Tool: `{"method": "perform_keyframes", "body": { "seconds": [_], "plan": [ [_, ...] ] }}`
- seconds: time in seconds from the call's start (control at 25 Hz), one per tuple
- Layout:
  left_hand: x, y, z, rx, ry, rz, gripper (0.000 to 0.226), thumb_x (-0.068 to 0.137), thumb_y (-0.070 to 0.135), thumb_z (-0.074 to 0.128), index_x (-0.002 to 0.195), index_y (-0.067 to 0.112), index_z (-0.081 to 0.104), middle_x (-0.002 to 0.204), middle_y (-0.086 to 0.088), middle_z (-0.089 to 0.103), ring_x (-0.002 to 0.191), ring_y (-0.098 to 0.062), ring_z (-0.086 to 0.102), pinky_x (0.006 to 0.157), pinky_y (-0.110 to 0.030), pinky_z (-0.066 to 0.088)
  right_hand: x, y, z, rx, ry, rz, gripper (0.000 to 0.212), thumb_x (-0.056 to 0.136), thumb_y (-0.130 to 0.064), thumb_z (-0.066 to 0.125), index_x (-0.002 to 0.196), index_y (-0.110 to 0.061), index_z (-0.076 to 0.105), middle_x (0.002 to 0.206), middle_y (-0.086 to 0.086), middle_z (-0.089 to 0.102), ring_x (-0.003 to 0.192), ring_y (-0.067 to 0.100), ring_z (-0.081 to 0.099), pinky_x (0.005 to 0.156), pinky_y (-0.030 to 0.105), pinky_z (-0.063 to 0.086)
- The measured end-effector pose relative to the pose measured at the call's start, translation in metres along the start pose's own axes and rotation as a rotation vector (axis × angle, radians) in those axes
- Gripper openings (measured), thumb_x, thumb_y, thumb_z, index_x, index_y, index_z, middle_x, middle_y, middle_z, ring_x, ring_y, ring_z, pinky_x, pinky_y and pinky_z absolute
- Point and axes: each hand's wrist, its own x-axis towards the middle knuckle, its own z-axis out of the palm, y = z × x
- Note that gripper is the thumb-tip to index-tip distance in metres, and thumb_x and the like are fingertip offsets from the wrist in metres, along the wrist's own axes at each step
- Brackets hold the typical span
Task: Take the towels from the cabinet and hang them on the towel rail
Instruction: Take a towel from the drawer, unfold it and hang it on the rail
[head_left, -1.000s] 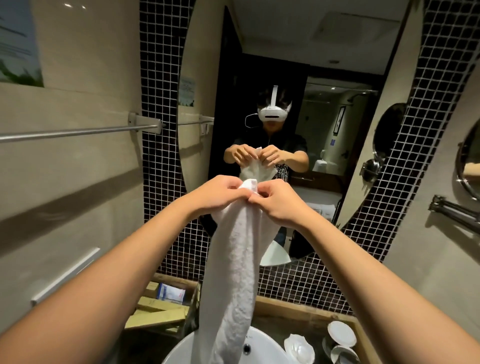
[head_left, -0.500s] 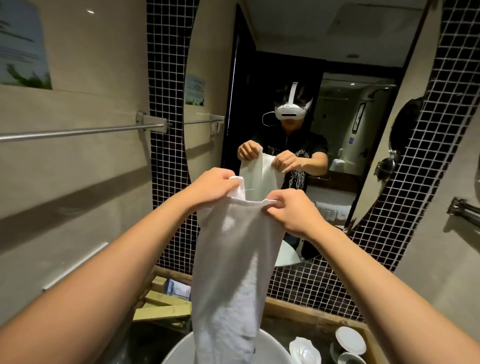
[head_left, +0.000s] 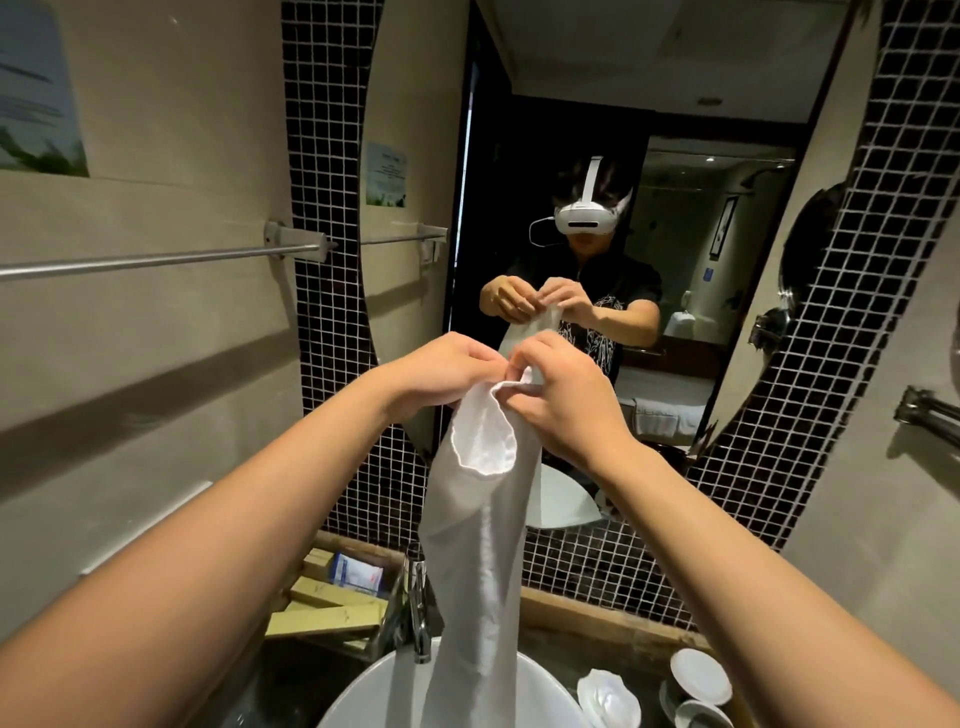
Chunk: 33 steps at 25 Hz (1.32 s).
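A white towel (head_left: 480, 535) hangs bunched from both hands above the sink. My left hand (head_left: 441, 371) pinches its top edge from the left. My right hand (head_left: 563, 400) grips the same top edge from the right, fingers curled into the cloth. The two hands are close together at chest height, in front of the mirror. A metal towel rail (head_left: 156, 260) runs along the beige wall to the left, above the level of my hands, and it is bare. No cabinet is in view.
A white round sink (head_left: 363, 696) with a chrome tap (head_left: 418, 613) sits below the towel. Boxed toiletries (head_left: 324, 608) lie on a wooden tray at left. White dishes (head_left: 698, 675) stand at lower right. A large mirror (head_left: 675, 260) faces me; another metal fitting (head_left: 927, 415) is on the right wall.
My hands had pulled apart, spreading the towel's top edge, and have now come back together, bunching it. The view has tilted slightly lower and to the right.
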Motion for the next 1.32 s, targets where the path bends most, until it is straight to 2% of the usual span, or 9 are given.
{"method": "perform_keyframes", "body": {
  "seconds": [0.16, 0.28, 0.36, 0.52, 0.68, 0.8, 0.96, 1.12, 1.32],
  "plan": [
    [-0.005, 0.002, 0.007, -0.191, -0.023, -0.018, 0.022, 0.093, 0.014, 0.057, 0.079, -0.003, 0.061, 0.066, -0.005, 0.052, 0.058, -0.012, 0.046, 0.056, -0.021, 0.039, -0.002, 0.005, -0.002, -0.023, 0.019, 0.075, 0.019, 0.08, -0.034, 0.07, 0.077, -0.029, 0.053, 0.07, -0.011, 0.051, 0.069, 0.014, 0.049, 0.057, 0.033, 0.04],
    [-0.006, -0.006, 0.01, -0.29, 0.071, 0.003, 0.019, 0.086, 0.017, 0.068, 0.102, 0.01, 0.06, 0.085, -0.009, 0.068, 0.071, -0.015, 0.065, 0.065, -0.028, 0.056, -0.005, 0.013, -0.003, -0.017, 0.039, 0.089, 0.016, 0.081, -0.03, 0.07, 0.076, -0.023, 0.057, 0.067, -0.01, 0.053, 0.065, 0.017, 0.05, 0.055, 0.033, 0.041],
    [-0.008, -0.012, 0.013, -0.018, 0.186, 0.123, 0.018, 0.08, 0.032, 0.073, 0.089, 0.023, 0.06, 0.095, -0.003, 0.069, 0.082, -0.009, 0.066, 0.078, -0.033, 0.056, -0.004, 0.017, -0.003, 0.004, 0.054, 0.108, 0.016, 0.081, -0.026, 0.071, 0.075, -0.017, 0.059, 0.063, -0.012, 0.051, 0.063, 0.017, 0.05, 0.055, 0.035, 0.043],
    [-0.018, -0.008, 0.029, 0.63, 0.275, 0.196, 0.041, 0.07, 0.074, 0.059, 0.08, 0.034, 0.064, 0.103, 0.017, 0.059, 0.094, -0.004, 0.059, 0.077, -0.03, 0.049, -0.001, 0.019, -0.002, 0.026, 0.085, 0.161, 0.013, 0.077, -0.022, 0.072, 0.072, -0.015, 0.062, 0.064, -0.005, 0.058, 0.063, 0.019, 0.053, 0.058, 0.034, 0.045],
    [-0.023, -0.011, 0.046, 0.832, 0.349, 0.344, 0.051, 0.068, 0.074, 0.061, 0.09, 0.029, 0.05, 0.114, 0.011, 0.05, 0.097, -0.014, 0.054, 0.07, -0.034, 0.05, 0.001, 0.018, -0.003, 0.062, 0.124, 0.236, 0.018, 0.077, -0.026, 0.075, 0.07, -0.014, 0.064, 0.064, 0.001, 0.063, 0.064, 0.022, 0.058, 0.059, 0.036, 0.047],
    [-0.023, -0.018, 0.052, 0.958, 0.256, 0.352, 0.057, 0.07, 0.076, 0.052, 0.098, 0.027, 0.061, 0.134, 0.005, 0.048, 0.118, -0.017, 0.047, 0.083, -0.035, 0.048, 0.001, 0.018, -0.006, 0.089, 0.138, 0.278, 0.019, 0.077, -0.028, 0.075, 0.07, -0.014, 0.065, 0.065, 0.001, 0.064, 0.066, 0.02, 0.06, 0.061, 0.037, 0.048],
    [-0.016, -0.027, 0.039, 0.85, 0.329, 0.23, 0.018, 0.086, 0.041, 0.053, 0.08, 0.024, 0.06, 0.101, 0.004, 0.06, 0.102, -0.023, 0.056, 0.076, -0.037, 0.051, -0.004, 0.023, -0.007, 0.106, 0.101, 0.285, 0.02, 0.077, -0.028, 0.078, 0.071, -0.013, 0.066, 0.066, 0.001, 0.063, 0.065, 0.018, 0.057, 0.061, 0.031, 0.045],
    [-0.014, -0.031, 0.009, 0.573, 0.453, 0.085, 0.019, 0.09, 0.024, 0.051, 0.072, 0.021, 0.046, 0.07, 0.003, 0.055, 0.073, -0.026, 0.056, 0.066, -0.037, 0.045, -0.011, 0.042, -0.012, 0.101, 0.072, 0.301, 0.024, 0.077, -0.032, 0.082, 0.07, -0.014, 0.067, 0.067, -0.004, 0.062, 0.064, 0.008, 0.052, 0.055, 0.013, 0.037],
    [-0.016, -0.03, -0.006, 0.466, 0.438, 0.056, 0.017, 0.093, 0.018, 0.052, 0.076, 0.017, 0.05, 0.07, -0.001, 0.059, 0.064, -0.024, 0.056, 0.06, -0.039, 0.046, -0.018, 0.052, -0.016, 0.151, -0.042, 0.259, 0.032, 0.075, -0.036, 0.084, 0.06, -0.017, 0.063, 0.055, -0.008, 0.058, 0.054, 0.004, 0.047, 0.052, 0.016, 0.034]
  ]
}}
